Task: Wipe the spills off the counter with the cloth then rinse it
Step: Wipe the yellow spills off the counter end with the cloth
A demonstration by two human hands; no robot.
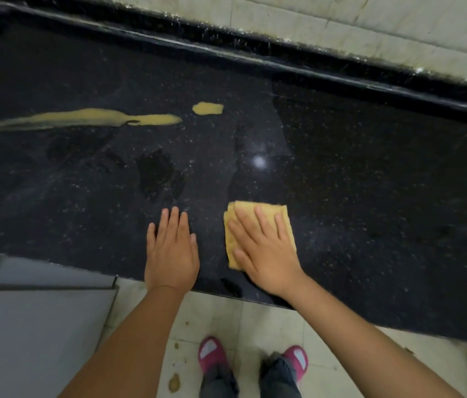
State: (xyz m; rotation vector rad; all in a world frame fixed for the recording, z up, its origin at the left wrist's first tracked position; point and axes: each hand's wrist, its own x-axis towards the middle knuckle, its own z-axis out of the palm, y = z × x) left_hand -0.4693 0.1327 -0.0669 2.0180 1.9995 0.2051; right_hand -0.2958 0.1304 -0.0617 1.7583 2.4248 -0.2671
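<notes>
A folded yellow cloth [285, 215] lies on the black speckled counter [370, 182] near its front edge. My right hand [263, 248] presses flat on the cloth with fingers spread. My left hand [172, 248] rests flat on the bare counter just left of the cloth, holding nothing. A long yellow spill [83, 119] streaks across the counter at the left, far from both hands. A small yellow spill patch [207, 108] sits to its right. Dark wet smears [157, 173] mark the counter between the spills and my hands.
A raised black ledge [284, 64] runs along the counter's back below a pale tiled wall [370, 21]. A grey cabinet surface [34, 326] is at lower left. Below the counter edge are tiled floor [226, 317] with small stains and my feet in pink slippers [212, 354].
</notes>
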